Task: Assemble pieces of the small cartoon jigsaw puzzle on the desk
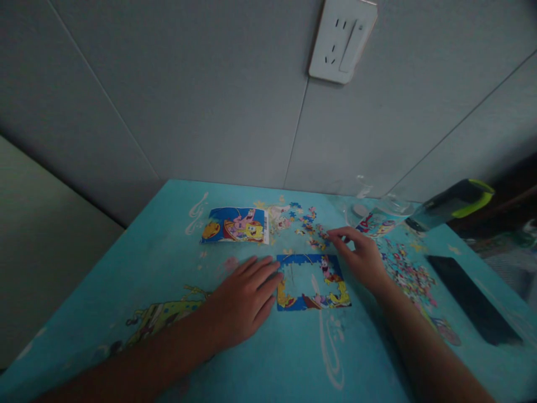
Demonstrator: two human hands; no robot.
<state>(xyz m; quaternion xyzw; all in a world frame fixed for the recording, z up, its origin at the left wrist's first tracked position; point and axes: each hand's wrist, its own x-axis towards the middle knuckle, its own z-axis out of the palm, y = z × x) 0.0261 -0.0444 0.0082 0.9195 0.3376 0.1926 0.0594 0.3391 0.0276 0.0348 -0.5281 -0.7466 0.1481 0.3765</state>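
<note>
A jigsaw puzzle frame lies on the table, its border joined around a bare middle. My left hand rests flat beside it, fingers stretched out and the tips touching its left edge. My right hand is above the frame's upper right, thumb and forefinger pinched at the edge of a scatter of loose puzzle pieces. A puzzle piece seems to be at those fingertips, though it is too small to see well. Behind my left hand lies a picture packet with a cartoon sponge and starfish.
More loose pieces spread to the right of my right forearm. Beyond them lie a dark flat slab, a printed tub and a dark bottle with a lime-green rim. A wall with a socket borders the turquoise table.
</note>
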